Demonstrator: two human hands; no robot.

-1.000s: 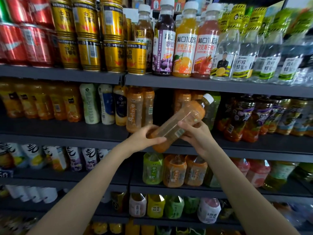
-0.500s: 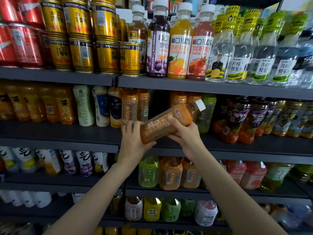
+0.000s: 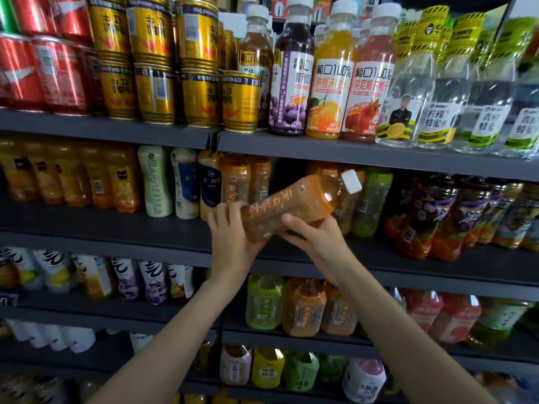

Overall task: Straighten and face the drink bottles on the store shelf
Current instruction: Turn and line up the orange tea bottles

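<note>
An orange-brown plastic tea bottle with a white cap (image 3: 294,209) was held tilted, nearly on its side, cap up and to the right, in front of the second dark grey shelf (image 3: 116,228). Its base end was gripped by the left hand (image 3: 233,237), fingers curled round it; its middle was cradled from below by the right hand (image 3: 315,234), fingers wrapped round the underside. The white label script was seen on the upward face.

Step judged in hand: the bottle was being turned and checked before re-shelving. A dark gap (image 3: 288,176) was seen in the row behind it, between the upright orange tea bottles (image 3: 248,182) and the green-labelled bottle (image 3: 372,199). Next move would call for the bottle to be stood upright, label turned outward, and set into that gap without the neighbours being knocked.
</note>
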